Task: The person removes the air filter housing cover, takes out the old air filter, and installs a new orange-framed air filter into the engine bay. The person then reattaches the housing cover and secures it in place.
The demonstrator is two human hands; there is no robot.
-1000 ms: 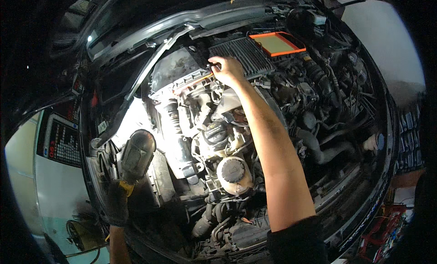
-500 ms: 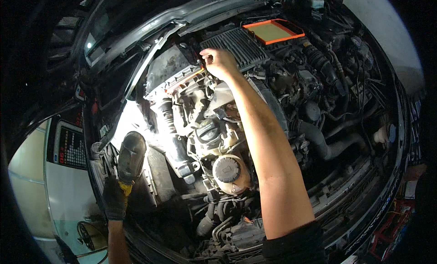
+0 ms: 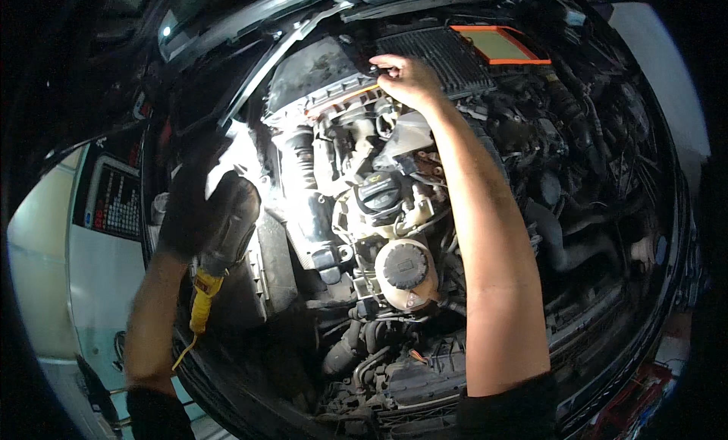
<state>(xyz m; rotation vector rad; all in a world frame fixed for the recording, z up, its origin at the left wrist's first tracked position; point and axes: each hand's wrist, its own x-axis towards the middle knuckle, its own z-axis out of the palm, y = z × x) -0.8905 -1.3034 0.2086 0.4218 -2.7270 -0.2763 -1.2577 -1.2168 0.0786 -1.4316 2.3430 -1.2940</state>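
So, right grip point(image 3: 413, 82) at the black housing's point(image 3: 315, 64) right end.
Housing just left of its curled fingers; can't tell if they pinch anything. Gloved left grip point(image 3: 189, 205) at yellow-handled lamp point(image 3: 235, 216), closure unclear.

Blk ribbed plastic cover point(image 3: 455, 61) sits btwn smooth blk plastic box point(image 3: 318, 68) (L) & orange-framed rect. panel point(image 3: 500, 45) (R); beige round-capped plastic tank point(image 3: 409, 277) R of yellow-handled oval lamp point(image 3: 230, 231).

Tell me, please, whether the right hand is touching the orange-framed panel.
Apart: the head view plainly shows the right hand to the left of the orange-framed panel, with part of the ribbed black cover visible between them.
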